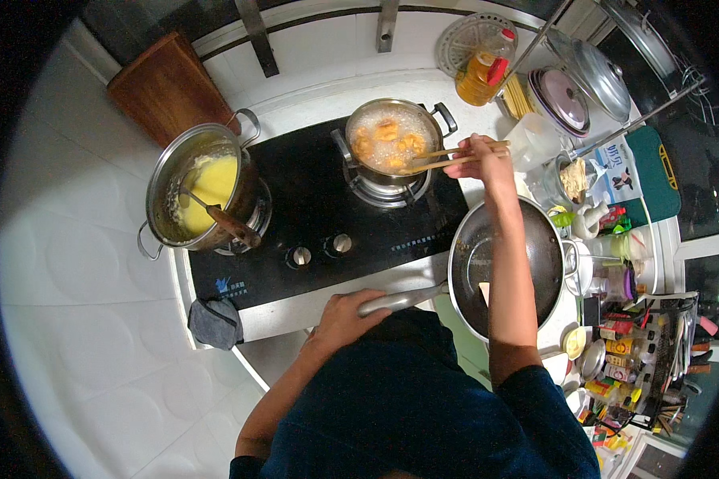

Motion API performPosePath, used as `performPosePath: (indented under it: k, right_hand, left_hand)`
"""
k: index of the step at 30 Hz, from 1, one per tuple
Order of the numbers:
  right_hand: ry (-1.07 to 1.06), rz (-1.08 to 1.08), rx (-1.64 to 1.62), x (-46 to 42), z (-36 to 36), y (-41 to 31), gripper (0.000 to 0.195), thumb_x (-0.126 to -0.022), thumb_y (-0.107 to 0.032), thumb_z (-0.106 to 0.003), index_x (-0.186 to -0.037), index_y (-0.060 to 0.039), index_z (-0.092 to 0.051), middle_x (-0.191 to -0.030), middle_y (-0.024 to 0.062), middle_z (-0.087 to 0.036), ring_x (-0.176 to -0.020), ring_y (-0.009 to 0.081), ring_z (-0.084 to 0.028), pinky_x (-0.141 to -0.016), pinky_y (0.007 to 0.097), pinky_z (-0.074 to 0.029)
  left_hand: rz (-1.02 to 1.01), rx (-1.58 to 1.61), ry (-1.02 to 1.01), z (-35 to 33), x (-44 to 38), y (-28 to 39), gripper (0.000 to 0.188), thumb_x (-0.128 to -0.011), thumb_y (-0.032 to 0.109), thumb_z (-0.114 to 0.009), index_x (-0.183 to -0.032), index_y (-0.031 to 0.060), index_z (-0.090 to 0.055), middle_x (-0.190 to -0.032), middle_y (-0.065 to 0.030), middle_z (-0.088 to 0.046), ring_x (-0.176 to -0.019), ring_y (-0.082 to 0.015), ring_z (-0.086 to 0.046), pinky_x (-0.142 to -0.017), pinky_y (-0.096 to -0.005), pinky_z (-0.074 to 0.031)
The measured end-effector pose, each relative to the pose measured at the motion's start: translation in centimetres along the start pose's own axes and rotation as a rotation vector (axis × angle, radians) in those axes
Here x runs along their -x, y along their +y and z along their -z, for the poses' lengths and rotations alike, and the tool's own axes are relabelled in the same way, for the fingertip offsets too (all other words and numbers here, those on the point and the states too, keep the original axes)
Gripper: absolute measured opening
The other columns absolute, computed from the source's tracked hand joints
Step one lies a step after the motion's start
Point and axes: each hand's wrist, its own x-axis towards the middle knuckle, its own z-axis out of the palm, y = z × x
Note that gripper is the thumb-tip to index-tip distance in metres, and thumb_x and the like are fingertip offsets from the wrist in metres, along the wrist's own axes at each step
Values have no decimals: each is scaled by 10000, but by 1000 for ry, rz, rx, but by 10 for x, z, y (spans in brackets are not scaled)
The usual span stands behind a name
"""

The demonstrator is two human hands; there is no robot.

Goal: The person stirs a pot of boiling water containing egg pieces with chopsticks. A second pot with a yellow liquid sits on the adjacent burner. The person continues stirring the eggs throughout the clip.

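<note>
My right hand (479, 158) grips a pair of wooden chopsticks (455, 160), their tips down in a small steel pot (359, 114) on the right burner. Golden fried pieces (387, 129) float there in bubbling oil (389, 148). At the end of a dark frying pan's metal handle (404, 299), my left hand (344, 320) has its fingers and thumb on either side. The pan (539, 263) sits right of the hob, partly hidden under my right forearm; a pale flat piece (484, 292) shows inside.
A tilted large pot (156, 197) with yellow batter (215, 185) and a wooden-handled ladle (233, 226) stands on the left burner. Behind are a wooden board (171, 90) and an oil bottle (480, 75). A grey cloth (215, 323) hangs at the counter's front. Jars and seasoning bottles (620, 359) crowd the right.
</note>
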Motion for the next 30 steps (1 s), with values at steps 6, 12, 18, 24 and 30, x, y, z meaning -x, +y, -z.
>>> performPosePath:
  k: [6, 12, 18, 24, 30]
  right_hand:
    - [9, -42, -55, -8, -6, 13, 309, -978, -216, -411, -872, 47, -534, -729, 213, -632, -624, 290, -678, -562, 330, -585]
    - [115, -4, -274, -7, -2, 10, 323, -995, -216, -369, -858, 42, -506, -757, 269, -640, -622, 310, -677, -564, 328, -588]
    - [106, 87, -319, -14, -4, 16, 318, -990, -233, -403, -869, 35, -525, -790, 229, -641, -689, 287, -685, -626, 336, -585]
    - [75, 146, -271, 3, 8, -3, 320, -972, -243, -452, -928, 50, -571, -818, 189, -651, -669, 263, -677, -637, 321, -572]
    - [118, 137, -50, 10, 20, -5, 354, -968, -288, -469, -915, 37, -599, -773, 142, -640, -631, 208, -653, -609, 300, -550]
  left_hand:
    - [10, 27, -8, 3, -1, 4, 363, -860, 334, -632, -1153, 119, -623, -1074, -125, -665, -876, -248, -666, -820, -381, -513]
    - [70, 36, -40, 8, -1, 12, 356, -860, 324, -635, -1152, 122, -623, -1045, -129, -673, -843, -233, -674, -787, -366, -534]
    - [20, 45, -13, 6, -1, 8, 351, -854, 322, -644, -1144, 124, -625, -1025, -123, -677, -818, -234, -678, -765, -365, -539]
    - [-45, 69, 30, 1, -1, -1, 350, -852, 321, -648, -1138, 121, -626, -1008, -119, -680, -794, -224, -677, -732, -356, -542]
    - [-57, 25, 24, 0, -3, -1, 357, -849, 322, -651, -1139, 115, -625, -1007, -120, -680, -766, -221, -676, -715, -350, -543]
